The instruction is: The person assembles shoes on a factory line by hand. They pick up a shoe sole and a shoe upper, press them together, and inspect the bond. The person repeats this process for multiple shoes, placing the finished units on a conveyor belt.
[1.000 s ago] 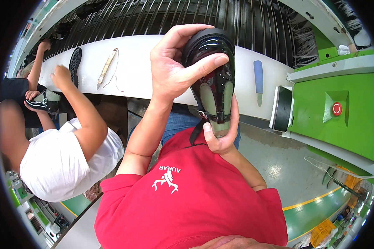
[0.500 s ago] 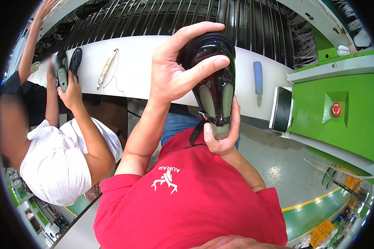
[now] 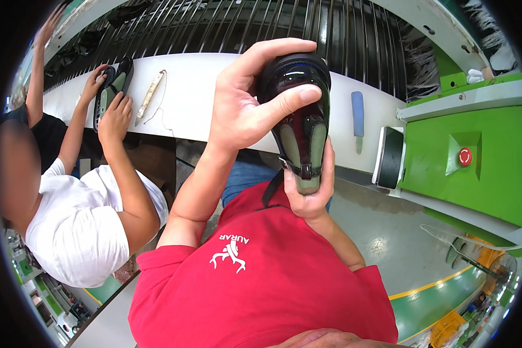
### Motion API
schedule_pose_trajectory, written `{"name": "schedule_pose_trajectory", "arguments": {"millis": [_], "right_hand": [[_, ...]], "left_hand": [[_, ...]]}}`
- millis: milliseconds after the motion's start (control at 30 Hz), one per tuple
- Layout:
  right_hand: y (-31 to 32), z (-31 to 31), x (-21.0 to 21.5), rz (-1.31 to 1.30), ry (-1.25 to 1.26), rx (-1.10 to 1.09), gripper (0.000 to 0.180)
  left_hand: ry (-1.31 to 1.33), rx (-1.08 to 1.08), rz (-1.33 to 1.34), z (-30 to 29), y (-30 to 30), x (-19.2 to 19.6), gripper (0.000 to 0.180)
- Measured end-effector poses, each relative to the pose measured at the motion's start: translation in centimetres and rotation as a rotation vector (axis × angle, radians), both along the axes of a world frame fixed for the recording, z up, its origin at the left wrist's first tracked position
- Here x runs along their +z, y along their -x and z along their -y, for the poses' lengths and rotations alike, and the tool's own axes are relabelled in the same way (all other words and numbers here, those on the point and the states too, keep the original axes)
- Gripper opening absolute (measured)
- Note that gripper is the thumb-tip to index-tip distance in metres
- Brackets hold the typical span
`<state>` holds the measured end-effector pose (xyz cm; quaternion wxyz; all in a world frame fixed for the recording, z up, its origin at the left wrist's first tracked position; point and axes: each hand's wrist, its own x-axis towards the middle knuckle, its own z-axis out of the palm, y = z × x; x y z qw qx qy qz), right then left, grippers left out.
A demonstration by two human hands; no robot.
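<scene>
A glossy black strapped shoe (image 3: 299, 118), toe pointing away, is held up in front of my chest. Green shows through its opening, and a green form (image 3: 308, 184) stands out at the heel. My left hand (image 3: 240, 101) curves round the toe end, its thumb lying across the upper and its fingers over the far edge. At the heel end my right hand (image 3: 311, 200) grips from below and the right side, with fingers partly hidden behind the shoe. Right of it, a blue-handled tool (image 3: 358, 113) lies on the white table (image 3: 197, 87).
A person in a white shirt (image 3: 81, 226) at the left handles dark shoes with green forms (image 3: 115, 90). A pale wrapped tool (image 3: 151, 95) with a thread lies between us. Metal rollers (image 3: 214, 29) run behind the table. A green machine (image 3: 435, 148) with a red button stands right.
My hands keep the same hold on the shoe, which sits slightly lower in view. The person at left has shifted their hands and the shoes to the right.
</scene>
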<state>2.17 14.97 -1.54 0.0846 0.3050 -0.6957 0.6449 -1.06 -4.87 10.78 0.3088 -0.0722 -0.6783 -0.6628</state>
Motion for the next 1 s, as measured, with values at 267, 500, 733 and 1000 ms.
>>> {"name": "schedule_pose_trajectory", "arguments": {"millis": [267,500,733,1000], "right_hand": [[-0.3,-0.6,0.0,0.106,0.027,-0.019,0.092],[0.4,-1.1,0.9,0.338,0.141,0.029,0.092],[3.1,-2.7,1.1,0.540,0.497,0.156,0.067],[4.2,-3.8,0.8,0.736,0.578,0.218,0.062]], "left_hand": [[-0.037,-0.037,0.026,-0.5,0.0,0.3,0.046],[0.042,0.018,0.064,-1.4,0.4,0.5,0.053],[-0.053,-0.099,0.088,-1.2,-0.4,-2.1,0.050],[0.026,0.019,0.059,-2.0,-0.3,-3.2,0.041]]}}
